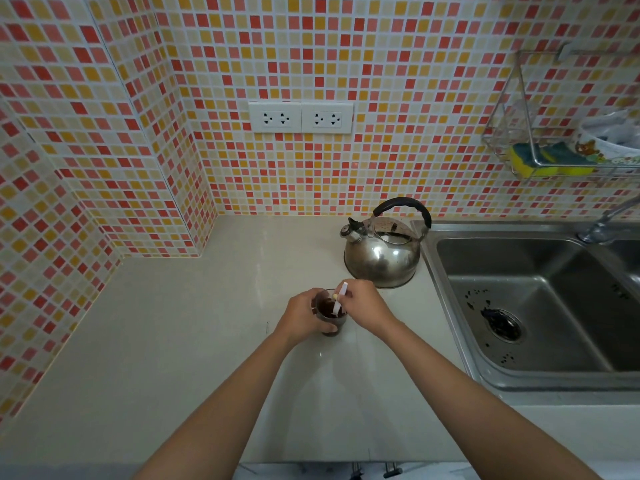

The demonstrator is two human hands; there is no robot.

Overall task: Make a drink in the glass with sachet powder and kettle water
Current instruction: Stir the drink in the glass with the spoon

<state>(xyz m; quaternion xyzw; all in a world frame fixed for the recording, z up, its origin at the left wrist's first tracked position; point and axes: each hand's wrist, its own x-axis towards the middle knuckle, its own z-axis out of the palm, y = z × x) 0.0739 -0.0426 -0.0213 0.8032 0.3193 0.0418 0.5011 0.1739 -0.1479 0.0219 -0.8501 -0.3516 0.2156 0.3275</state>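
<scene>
A small clear glass (329, 315) holding dark brown liquid stands on the pale counter (194, 341). My left hand (300, 317) wraps around its left side. My right hand (363, 306) pinches a thin white stick-like item (340, 299), perhaps a sachet or stirrer, whose lower end dips into the glass. A steel kettle (382, 254) with a black handle rests just behind and to the right of the glass, its spout pointing left.
A steel sink (540, 306) with dark specks near its drain lies to the right, and a tap (606, 223) rises at its back. A wire rack (554, 147) on the tiled wall holds a sponge and a bowl. Two wall sockets (300, 117) sit above the counter.
</scene>
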